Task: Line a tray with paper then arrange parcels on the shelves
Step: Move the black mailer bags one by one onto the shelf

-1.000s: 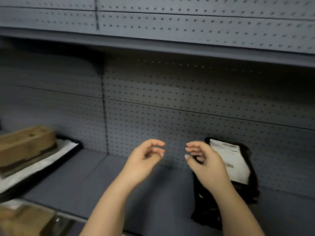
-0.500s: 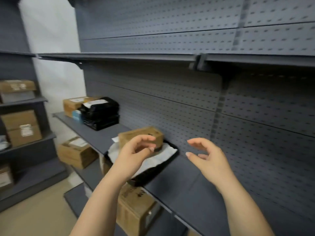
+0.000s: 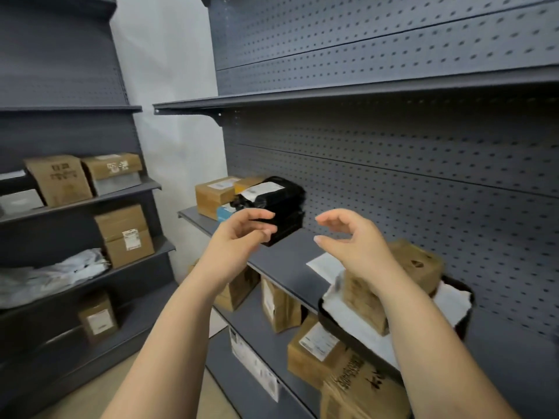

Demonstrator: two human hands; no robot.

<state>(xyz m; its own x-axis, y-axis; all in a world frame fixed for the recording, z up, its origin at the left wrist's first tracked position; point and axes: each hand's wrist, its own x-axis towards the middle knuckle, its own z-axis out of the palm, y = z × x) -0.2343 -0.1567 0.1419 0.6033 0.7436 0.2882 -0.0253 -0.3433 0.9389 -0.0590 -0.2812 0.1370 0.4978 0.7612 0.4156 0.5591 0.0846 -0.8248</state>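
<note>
A black tray (image 3: 464, 316) lined with white paper (image 3: 453, 300) stands on the grey middle shelf (image 3: 284, 258) at the right. A brown cardboard box (image 3: 420, 267) sits in it, partly hidden by my right forearm. Further left on the same shelf lie black plastic parcels (image 3: 281, 201) with a white label, next to a brown box (image 3: 213, 195). My left hand (image 3: 239, 240) and my right hand (image 3: 351, 240) hover side by side above the shelf. Both hold nothing, with fingers curled and apart.
Several brown boxes (image 3: 314, 349) stand on the lower shelf under the tray. A second shelf unit at the left carries boxes (image 3: 127, 234) and a pale plastic bag (image 3: 51, 273). An upper shelf (image 3: 332, 95) overhangs the middle one. Tan floor (image 3: 90, 394) lies between the units.
The view has swung left: the black parcel at the right left the frame, and the tray slid to the lower right. Both hands stayed raised with nothing in them.
</note>
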